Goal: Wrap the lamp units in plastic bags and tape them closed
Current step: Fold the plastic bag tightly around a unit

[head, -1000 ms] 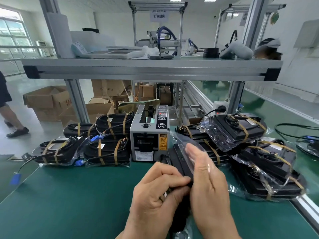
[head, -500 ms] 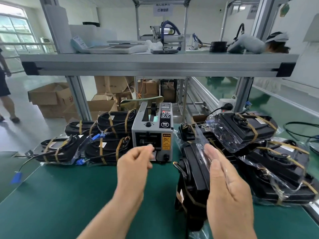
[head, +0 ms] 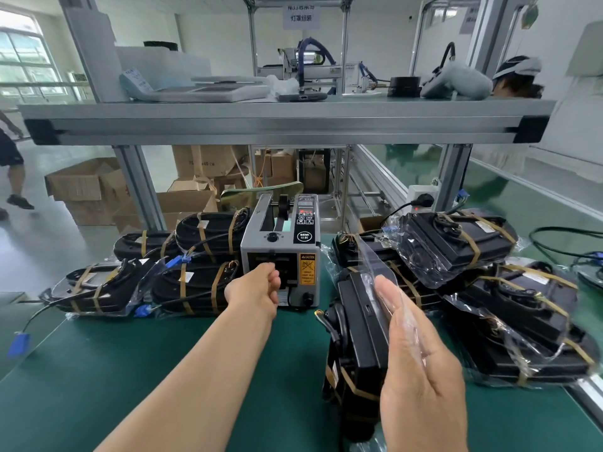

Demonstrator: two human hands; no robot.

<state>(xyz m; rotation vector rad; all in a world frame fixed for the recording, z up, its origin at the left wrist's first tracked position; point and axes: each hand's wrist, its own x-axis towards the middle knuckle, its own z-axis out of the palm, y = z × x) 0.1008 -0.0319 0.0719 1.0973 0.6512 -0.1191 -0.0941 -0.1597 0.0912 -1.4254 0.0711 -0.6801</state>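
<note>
The left hand (head: 257, 287) has moved farther, to the tape dispenser (head: 281, 238) slot, its grip unclear. The right hand (head: 421, 380), fingers straight, still presses the plastic bag (head: 375, 262) against the lamp unit (head: 359, 347).

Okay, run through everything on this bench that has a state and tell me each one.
Left hand, fingers curled at the tape dispenser outlet.
Right hand, fingers straight, pressing the bag flap.
Lamp unit, upright, bagged, flap held down.
Tape dispenser, display lit.
Left pile, bagged and taped.
Right pile, bagged and taped.
</note>
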